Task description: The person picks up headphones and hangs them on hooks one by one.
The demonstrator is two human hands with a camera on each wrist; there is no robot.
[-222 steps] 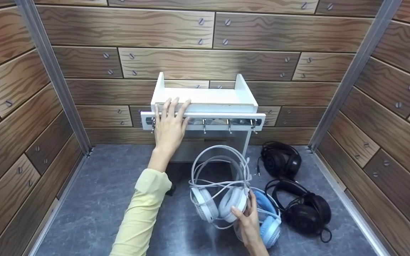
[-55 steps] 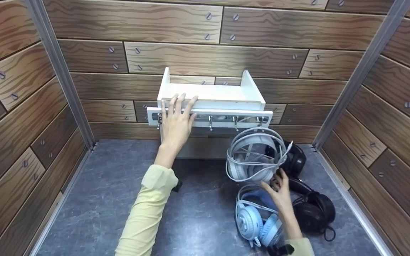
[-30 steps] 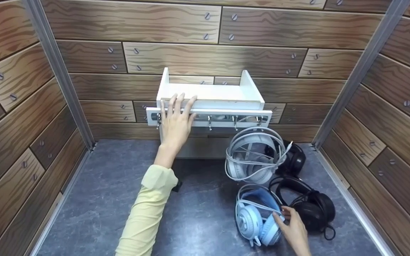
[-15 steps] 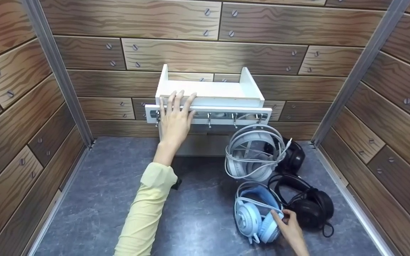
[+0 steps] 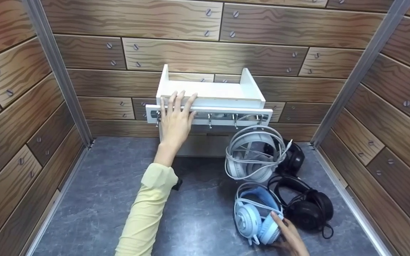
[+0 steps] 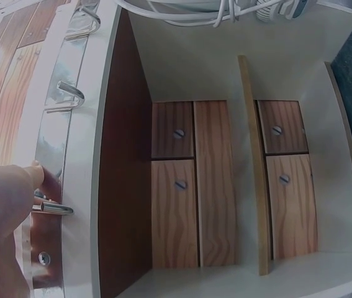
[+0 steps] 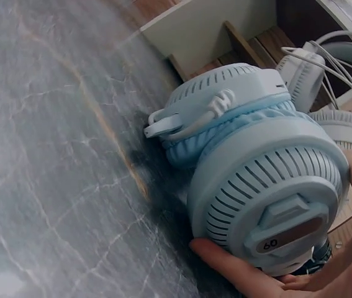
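Observation:
My left hand (image 5: pixel 175 122) rests on the left part of the white shelf rack (image 5: pixel 205 101), fingers straight across its hook rail (image 5: pixel 221 121) and top edge. White headphones (image 5: pixel 237 167), wrapped in their own cable, hang at the right end hook. Below them, light blue headphones (image 5: pixel 248 218) are on the dark floor. At their right ear cup, my right hand (image 5: pixel 290 236) grips with the thumb on top. The right wrist view shows the ear cup (image 7: pixel 275 186) held between thumb and fingers; some fingers are hidden.
Two black headphones (image 5: pixel 308 209) lie at the right, one partly behind the white pair. Wood-patterned walls (image 5: pixel 176 55) enclose the back and sides. Under the shelf, the rack has an open frame with a crossbar (image 6: pixel 253 161).
Earlier my right hand held the white headphones; they now hang at the right hook, let go. That hand has moved down onto the blue headphones, its grip shifting lower. My left hand stays put.

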